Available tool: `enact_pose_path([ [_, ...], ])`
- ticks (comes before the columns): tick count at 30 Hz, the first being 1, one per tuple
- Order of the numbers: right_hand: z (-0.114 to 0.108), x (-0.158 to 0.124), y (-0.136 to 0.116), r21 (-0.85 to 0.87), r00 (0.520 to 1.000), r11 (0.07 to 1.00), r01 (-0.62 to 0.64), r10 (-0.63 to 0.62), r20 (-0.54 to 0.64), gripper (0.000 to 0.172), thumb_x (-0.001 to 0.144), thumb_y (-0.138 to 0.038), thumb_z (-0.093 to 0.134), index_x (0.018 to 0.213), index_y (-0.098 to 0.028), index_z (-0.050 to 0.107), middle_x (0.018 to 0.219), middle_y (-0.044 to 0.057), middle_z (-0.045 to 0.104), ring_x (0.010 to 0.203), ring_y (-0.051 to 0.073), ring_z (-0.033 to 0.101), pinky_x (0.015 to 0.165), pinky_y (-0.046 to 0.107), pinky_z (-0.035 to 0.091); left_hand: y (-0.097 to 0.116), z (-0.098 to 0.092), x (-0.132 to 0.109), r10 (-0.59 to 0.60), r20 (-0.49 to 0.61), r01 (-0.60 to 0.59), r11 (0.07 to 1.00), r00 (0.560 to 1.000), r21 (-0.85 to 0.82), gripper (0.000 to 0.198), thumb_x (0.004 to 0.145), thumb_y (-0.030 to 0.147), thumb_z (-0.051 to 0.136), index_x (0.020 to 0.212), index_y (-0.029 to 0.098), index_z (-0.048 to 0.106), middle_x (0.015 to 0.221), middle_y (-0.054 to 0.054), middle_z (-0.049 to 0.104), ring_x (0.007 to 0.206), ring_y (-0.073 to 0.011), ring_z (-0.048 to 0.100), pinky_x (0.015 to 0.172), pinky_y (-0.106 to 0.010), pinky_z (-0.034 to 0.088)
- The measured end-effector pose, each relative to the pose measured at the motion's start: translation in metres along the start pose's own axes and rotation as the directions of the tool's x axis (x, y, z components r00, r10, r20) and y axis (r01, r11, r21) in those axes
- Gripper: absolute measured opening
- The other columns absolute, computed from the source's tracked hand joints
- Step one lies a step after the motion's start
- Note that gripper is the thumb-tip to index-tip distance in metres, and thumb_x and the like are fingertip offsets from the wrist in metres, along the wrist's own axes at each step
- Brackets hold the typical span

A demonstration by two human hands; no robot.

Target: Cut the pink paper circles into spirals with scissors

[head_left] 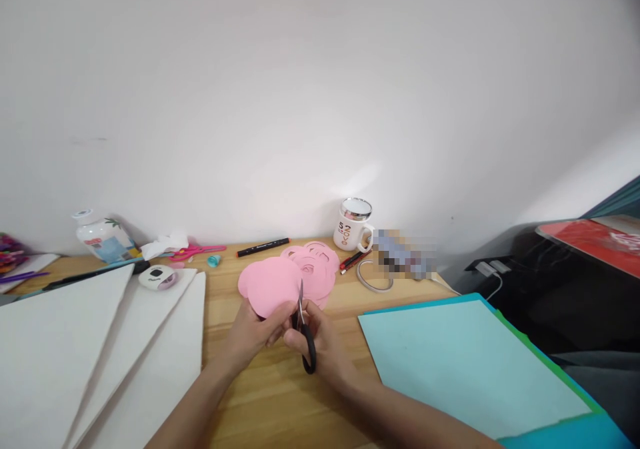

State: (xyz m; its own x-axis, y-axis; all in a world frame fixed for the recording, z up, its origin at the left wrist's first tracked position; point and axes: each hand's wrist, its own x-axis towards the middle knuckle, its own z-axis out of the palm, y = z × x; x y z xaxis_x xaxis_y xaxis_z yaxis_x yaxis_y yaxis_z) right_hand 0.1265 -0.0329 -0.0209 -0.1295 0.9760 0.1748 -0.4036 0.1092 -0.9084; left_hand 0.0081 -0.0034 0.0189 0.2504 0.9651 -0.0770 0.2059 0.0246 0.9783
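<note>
My left hand (253, 332) pinches the lower edge of a rounded pink paper piece (269, 285) and holds it up over the wooden table (260, 382). My right hand (325, 343) grips black-handled scissors (303, 329), blades pointing up into the pink paper's right edge. Behind it lie more pink paper cut-outs (315, 265) with spiral cuts, flat on the table.
White sheets (90, 342) fan out at the left, a stack of light blue and green paper (465, 362) lies at the right. Along the wall stand a white mug (352, 225), a black marker (263, 247), pink scissors (195, 251), a bottle (103, 237), a white device (157, 277) and red-black pens (354, 260).
</note>
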Motion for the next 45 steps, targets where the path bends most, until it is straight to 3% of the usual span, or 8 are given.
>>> enact_pose_path([
  [6,0.004,0.000,-0.007,-0.009,1.000,1.000,0.014,-0.014,0.017,0.039,0.062,-0.052,0.069,0.075,-0.020,0.050,0.064,-0.003,0.043,0.055,0.011,0.038,0.053,0.023,0.033,0.001,-0.001,-0.001,-0.009,-0.003,0.009,1.000,1.000,-0.004,0.033,0.067,0.041,0.056,0.047,0.016,0.048,0.037,0.005,0.038,0.036,-0.0072,0.031,0.035,-0.019,0.025],
  [17,0.002,-0.002,-0.002,-0.016,1.000,0.999,-0.028,0.028,-0.012,0.038,0.062,-0.048,0.069,0.075,-0.018,0.049,0.062,-0.004,0.047,0.050,0.009,0.038,0.047,0.021,0.030,-0.008,-0.006,0.003,0.040,0.062,-0.040,0.999,0.997,0.009,0.036,0.072,0.042,0.056,0.050,0.014,0.051,0.036,0.007,0.036,0.036,-0.0055,0.029,0.036,-0.018,0.023],
  [33,-0.001,-0.005,0.007,-0.013,0.997,0.998,-0.060,0.060,-0.050,0.034,0.065,-0.044,0.068,0.074,-0.020,0.047,0.044,-0.010,0.043,0.038,0.008,0.039,0.040,0.020,0.033,-0.006,-0.008,0.003,0.084,0.028,-0.086,0.992,0.996,0.095,0.050,0.075,0.048,0.048,0.039,0.017,0.035,0.033,0.006,0.032,0.034,-0.0052,0.028,0.037,-0.019,0.024],
  [36,0.001,-0.005,0.007,-0.018,0.997,0.998,-0.065,0.065,-0.033,0.035,0.066,-0.046,0.067,0.075,-0.019,0.046,0.047,-0.008,0.046,0.041,0.008,0.042,0.041,0.020,0.033,-0.004,-0.005,0.002,0.089,0.012,-0.089,0.991,0.996,0.104,0.049,0.075,0.048,0.048,0.038,0.017,0.035,0.033,0.006,0.031,0.034,-0.0053,0.028,0.037,-0.019,0.026],
  [40,0.002,-0.005,0.004,0.005,0.998,0.998,-0.066,0.066,-0.017,0.038,0.062,-0.047,0.070,0.075,-0.020,0.047,0.056,-0.005,0.047,0.044,0.008,0.040,0.043,0.020,0.031,-0.005,-0.003,0.001,0.066,-0.035,-0.063,0.995,0.997,0.080,0.033,0.069,0.043,0.056,0.053,0.016,0.048,0.040,0.005,0.040,0.038,-0.0076,0.033,0.037,-0.019,0.028],
  [45,0.001,-0.001,0.000,0.005,1.000,1.000,0.005,-0.005,-0.007,0.035,0.062,-0.042,0.072,0.076,-0.020,0.049,0.061,-0.004,0.044,0.054,0.010,0.038,0.049,0.021,0.031,-0.007,-0.004,0.001,0.044,0.007,-0.045,0.995,0.999,0.089,0.037,0.070,0.044,0.056,0.049,0.017,0.043,0.038,0.005,0.037,0.037,-0.0068,0.031,0.036,-0.018,0.024],
])
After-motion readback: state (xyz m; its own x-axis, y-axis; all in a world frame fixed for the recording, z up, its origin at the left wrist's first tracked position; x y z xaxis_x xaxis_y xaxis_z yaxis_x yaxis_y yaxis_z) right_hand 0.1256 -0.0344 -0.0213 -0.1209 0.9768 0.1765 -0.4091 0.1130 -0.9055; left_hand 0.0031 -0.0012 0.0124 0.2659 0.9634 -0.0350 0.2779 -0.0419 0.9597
